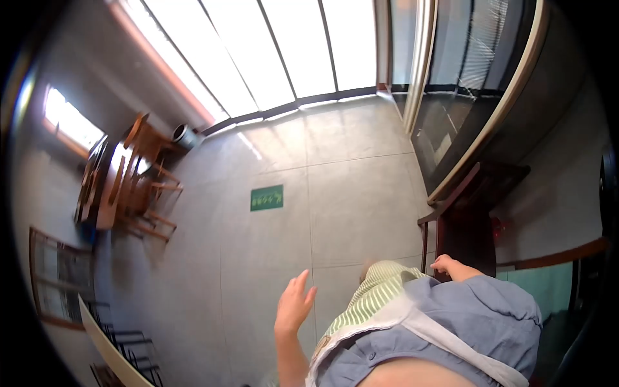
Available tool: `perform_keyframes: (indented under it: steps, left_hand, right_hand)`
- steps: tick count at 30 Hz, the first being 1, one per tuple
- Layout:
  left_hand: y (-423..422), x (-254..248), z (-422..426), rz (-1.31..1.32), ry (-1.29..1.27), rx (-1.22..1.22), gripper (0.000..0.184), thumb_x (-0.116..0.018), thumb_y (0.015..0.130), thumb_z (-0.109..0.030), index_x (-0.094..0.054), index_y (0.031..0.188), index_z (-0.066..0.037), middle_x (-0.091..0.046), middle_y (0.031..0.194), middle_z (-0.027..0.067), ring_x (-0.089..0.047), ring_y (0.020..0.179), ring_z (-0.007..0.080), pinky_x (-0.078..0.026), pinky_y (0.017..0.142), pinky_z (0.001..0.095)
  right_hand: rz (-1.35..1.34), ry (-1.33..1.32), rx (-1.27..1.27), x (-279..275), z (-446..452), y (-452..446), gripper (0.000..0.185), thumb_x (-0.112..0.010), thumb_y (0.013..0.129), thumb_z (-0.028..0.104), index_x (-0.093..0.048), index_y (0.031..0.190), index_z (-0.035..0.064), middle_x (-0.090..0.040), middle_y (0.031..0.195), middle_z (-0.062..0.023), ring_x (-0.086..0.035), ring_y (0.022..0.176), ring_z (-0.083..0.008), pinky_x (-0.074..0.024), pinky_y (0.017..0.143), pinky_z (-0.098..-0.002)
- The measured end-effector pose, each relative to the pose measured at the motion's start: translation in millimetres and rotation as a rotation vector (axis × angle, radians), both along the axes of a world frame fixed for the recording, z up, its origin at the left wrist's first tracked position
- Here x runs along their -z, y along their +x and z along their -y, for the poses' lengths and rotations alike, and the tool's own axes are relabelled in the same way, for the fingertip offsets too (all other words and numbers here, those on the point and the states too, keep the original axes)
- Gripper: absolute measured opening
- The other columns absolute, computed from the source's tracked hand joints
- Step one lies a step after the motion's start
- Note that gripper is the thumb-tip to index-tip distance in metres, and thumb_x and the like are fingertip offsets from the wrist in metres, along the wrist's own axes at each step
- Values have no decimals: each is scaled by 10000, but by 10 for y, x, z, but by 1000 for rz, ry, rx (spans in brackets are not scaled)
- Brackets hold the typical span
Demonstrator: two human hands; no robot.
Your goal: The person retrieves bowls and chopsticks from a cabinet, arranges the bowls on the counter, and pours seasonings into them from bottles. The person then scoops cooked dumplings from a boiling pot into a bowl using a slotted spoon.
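My left hand (295, 303) is raised over the grey floor (264, 245), fingers stretched out and thumb apart, holding nothing. My right hand (443, 263) hangs beside my body at the right, its fingers loosely curled in; I see nothing held in it. It is nearest to a dark wooden chair (467, 235), partly hidden behind it. I wear a grey-blue top and an apron (377, 300) with green and white stripes, which hangs between the two hands.
A green mat (266, 198) with lettering lies ahead on the floor. Wooden chairs (145, 187) stand around a table at the left, with a bin (185, 136) behind. Bright glass panels (284, 51) line the far side. A glass door (445, 129) stands at right.
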State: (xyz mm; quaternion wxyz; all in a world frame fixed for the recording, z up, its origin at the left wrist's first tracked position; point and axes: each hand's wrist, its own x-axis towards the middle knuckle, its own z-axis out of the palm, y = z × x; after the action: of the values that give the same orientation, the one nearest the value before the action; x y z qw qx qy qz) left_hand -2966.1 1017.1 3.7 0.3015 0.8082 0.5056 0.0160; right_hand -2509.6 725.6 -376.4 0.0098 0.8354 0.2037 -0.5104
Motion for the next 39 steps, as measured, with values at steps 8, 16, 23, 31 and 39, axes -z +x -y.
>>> perform_keyframes:
  steps: [8, 16, 23, 31, 39]
  left_hand:
    - [1658, 188, -2554, 32, -198, 332, 491, -632, 947, -260, -507, 1389, -88, -634, 1196, 168, -659, 1011, 295, -523, 869, 378]
    - [2030, 579, -4782, -35, -267, 199, 502, -666, 914, -268, -545, 1361, -75, -663, 1158, 196, -692, 924, 292, -536, 822, 383]
    - [2699, 901, -7439, -198, -226, 268, 494, -688, 894, -267, -580, 1317, -36, -719, 982, 163, -697, 858, 236, -539, 760, 341]
    - [6490, 203, -8841, 207, -137, 927, 428, -668, 925, -176, -563, 1318, -43, -675, 1122, 184, -682, 977, 294, -539, 832, 373]
    - [9839, -624, -7800, 686, -136, 1482, 484, -667, 909, -128, -529, 1370, -73, -633, 1249, 173, -605, 1178, 323, -498, 964, 403]
  right_hand:
    - [-138, -18, -67, 364, -2136, 307, 403, -771, 778, 354, -742, 1021, 33, -728, 855, -151, -680, 743, -241, -548, 673, -399]
    - [-393, 289, 64, -111, -5497, 1136, 723, -786, 740, 537, -596, 1316, 142, -638, 1278, -118, -630, 1121, -288, -532, 867, -491]
    - [-405, 163, 200, -486, -6679, 1900, 930, -822, 656, 611, -500, 1421, 193, -513, 1449, -103, -513, 1288, -308, -489, 949, -527]
    - [187, 99, 820, -321, -6438, 2047, 487, -782, 756, 386, -701, 1131, 86, -714, 1081, -139, -684, 990, -286, -535, 895, -410]
    - [-225, -104, 809, -38, -6676, 1971, 470, -686, 799, 474, -751, 1030, 71, -728, 1046, -123, -682, 962, -314, -535, 870, -423]
